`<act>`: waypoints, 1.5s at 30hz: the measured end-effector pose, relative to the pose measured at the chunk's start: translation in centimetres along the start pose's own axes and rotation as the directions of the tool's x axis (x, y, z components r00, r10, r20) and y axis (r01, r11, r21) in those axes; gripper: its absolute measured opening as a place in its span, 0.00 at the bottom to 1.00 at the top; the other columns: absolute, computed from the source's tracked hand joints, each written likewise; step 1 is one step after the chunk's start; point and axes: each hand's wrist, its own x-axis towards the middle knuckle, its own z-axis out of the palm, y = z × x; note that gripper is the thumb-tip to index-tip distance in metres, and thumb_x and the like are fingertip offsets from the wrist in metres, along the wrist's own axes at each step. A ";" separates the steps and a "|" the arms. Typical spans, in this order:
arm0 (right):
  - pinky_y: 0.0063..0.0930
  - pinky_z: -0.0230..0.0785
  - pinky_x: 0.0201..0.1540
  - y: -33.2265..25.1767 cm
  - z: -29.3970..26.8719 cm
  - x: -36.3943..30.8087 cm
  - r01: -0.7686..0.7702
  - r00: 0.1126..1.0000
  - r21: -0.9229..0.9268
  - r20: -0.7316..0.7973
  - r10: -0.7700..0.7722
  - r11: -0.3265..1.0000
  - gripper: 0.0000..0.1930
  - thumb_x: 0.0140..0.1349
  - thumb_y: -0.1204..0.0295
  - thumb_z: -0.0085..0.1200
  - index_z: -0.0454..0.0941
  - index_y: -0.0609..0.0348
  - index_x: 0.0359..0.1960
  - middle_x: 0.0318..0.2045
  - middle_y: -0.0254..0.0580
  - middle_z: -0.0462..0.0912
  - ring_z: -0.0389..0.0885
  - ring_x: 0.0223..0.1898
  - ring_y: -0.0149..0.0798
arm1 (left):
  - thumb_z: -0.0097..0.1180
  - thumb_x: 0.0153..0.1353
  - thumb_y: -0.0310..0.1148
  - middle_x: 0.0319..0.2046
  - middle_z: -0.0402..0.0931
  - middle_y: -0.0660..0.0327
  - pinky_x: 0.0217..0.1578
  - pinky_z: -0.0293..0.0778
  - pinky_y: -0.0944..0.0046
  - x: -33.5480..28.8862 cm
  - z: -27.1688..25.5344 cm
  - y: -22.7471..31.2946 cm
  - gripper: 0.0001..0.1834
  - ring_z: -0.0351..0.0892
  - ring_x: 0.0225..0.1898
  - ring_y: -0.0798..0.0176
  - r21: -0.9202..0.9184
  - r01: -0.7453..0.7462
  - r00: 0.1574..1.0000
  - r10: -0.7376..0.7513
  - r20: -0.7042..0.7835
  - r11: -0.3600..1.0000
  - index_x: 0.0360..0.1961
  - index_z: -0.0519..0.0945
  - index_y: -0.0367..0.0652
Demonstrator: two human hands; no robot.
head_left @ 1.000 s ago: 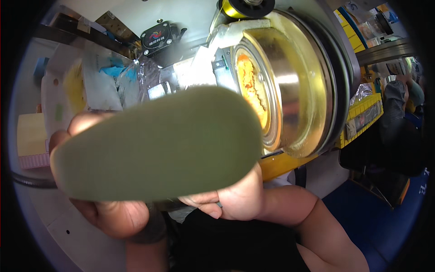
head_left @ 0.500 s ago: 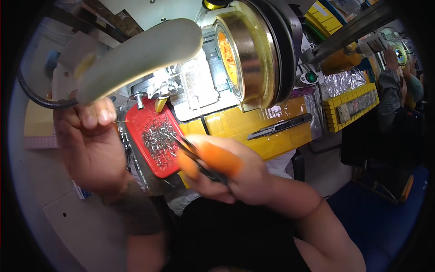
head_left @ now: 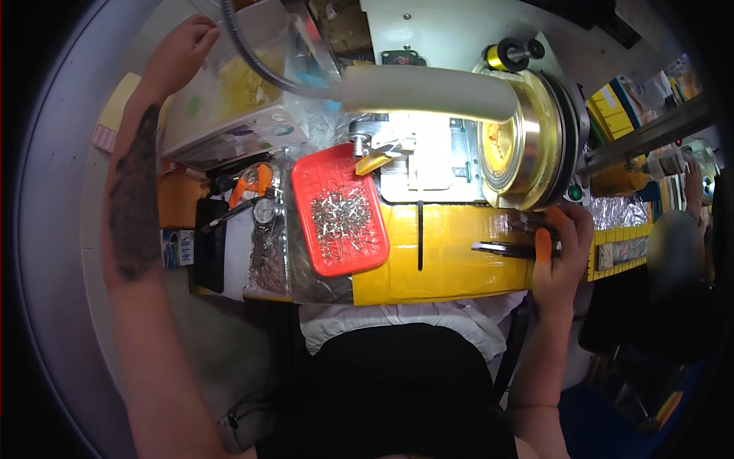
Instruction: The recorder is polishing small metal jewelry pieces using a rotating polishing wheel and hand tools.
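Observation:
My left hand (head_left: 183, 47) lies at the far left on top of a clear plastic box (head_left: 229, 115), fingers curled; I see nothing in it. My right hand (head_left: 562, 249) rests on the yellow taped bench top (head_left: 443, 256) below a round brass-coloured drum (head_left: 520, 149). It grips an orange-handled tool (head_left: 511, 248) whose dark tip points left. A red tray (head_left: 306, 180) of small metal pieces sits between my hands. A long grey lamp head (head_left: 428, 92) on a flexible neck hangs over the machine.
Orange-handled pliers (head_left: 256, 183) and dark tools lie left of the red tray, beside a black flat object (head_left: 210, 245). Foil-lined yellow bins (head_left: 619, 214) stand at the right. Another person (head_left: 673, 252) sits at the far right.
The lamp head has swung from right in front of the camera to above the machine. My left hand has let go of it and moved left to the box. My right hand carried the tool right.

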 end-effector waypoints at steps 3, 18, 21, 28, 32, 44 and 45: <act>0.37 0.73 0.47 -3.0 0.3 0.4 0.112 0.992 0.112 -0.067 -0.105 0.987 0.11 0.61 0.74 0.62 0.84 0.62 0.44 0.43 0.48 0.80 0.79 0.44 0.50 | 0.48 0.74 0.41 0.54 0.80 0.52 0.50 0.75 0.54 2.0 -0.2 -0.6 0.22 0.81 0.49 0.45 0.212 0.146 0.981 -0.170 0.098 0.966 0.43 0.83 0.30; 0.21 0.73 0.36 -16.2 8.6 6.2 -0.235 0.892 0.965 0.260 0.369 -0.112 0.04 0.73 0.79 0.49 0.72 0.64 0.47 0.34 0.36 0.78 0.76 0.31 0.24 | 0.71 0.50 0.27 0.46 0.82 0.50 0.51 0.77 0.58 -11.1 4.7 21.9 0.28 0.84 0.47 0.53 -0.317 -0.166 0.965 0.088 -0.248 0.934 0.53 0.76 0.34; 0.21 0.71 0.34 -16.3 8.6 7.0 -0.201 0.911 0.979 0.171 0.375 0.042 0.03 0.73 0.78 0.48 0.72 0.64 0.44 0.32 0.35 0.77 0.75 0.29 0.24 | 0.74 0.45 0.25 0.52 0.78 0.45 0.55 0.75 0.53 -10.9 7.0 23.6 0.38 0.80 0.53 0.47 -0.329 -0.201 0.969 0.139 -0.202 0.923 0.60 0.73 0.32; 0.19 0.67 0.32 -16.1 9.8 7.7 -0.131 0.931 0.959 0.032 0.364 0.253 0.02 0.72 0.80 0.49 0.73 0.65 0.42 0.29 0.32 0.76 0.73 0.30 0.21 | 0.70 0.46 0.23 0.56 0.71 0.41 0.58 0.71 0.48 -11.2 11.2 22.9 0.37 0.73 0.57 0.37 -0.235 -0.281 0.914 0.185 -0.360 0.930 0.59 0.68 0.34; 0.20 0.68 0.32 -14.9 9.9 7.7 -0.050 0.950 0.898 -0.092 0.299 0.438 0.04 0.73 0.79 0.48 0.74 0.65 0.44 0.33 0.33 0.78 0.74 0.31 0.20 | 0.60 0.49 0.21 0.52 0.75 0.40 0.53 0.74 0.48 -10.1 6.6 23.4 0.22 0.77 0.51 0.35 -0.102 -0.209 0.977 0.204 -0.055 0.973 0.49 0.78 0.33; 0.34 0.70 0.40 -14.8 10.8 7.2 -0.082 0.961 0.861 -0.066 0.269 0.502 0.03 0.72 0.79 0.46 0.72 0.65 0.41 0.32 0.45 0.76 0.76 0.34 0.42 | 0.59 0.53 0.49 0.63 0.70 0.59 0.57 0.63 0.66 0.8 6.5 26.2 0.46 0.68 0.53 0.65 -0.771 -0.483 0.829 0.501 -0.249 0.416 0.73 0.66 0.42; 0.34 0.70 0.40 -14.8 10.8 7.2 -0.097 0.956 0.853 -0.063 0.286 0.512 0.03 0.71 0.79 0.46 0.72 0.65 0.40 0.32 0.47 0.75 0.75 0.33 0.44 | 0.59 0.53 0.49 0.63 0.70 0.59 0.57 0.63 0.66 0.8 6.6 26.2 0.46 0.68 0.53 0.65 -0.777 -0.483 0.834 0.481 -0.269 0.403 0.73 0.66 0.42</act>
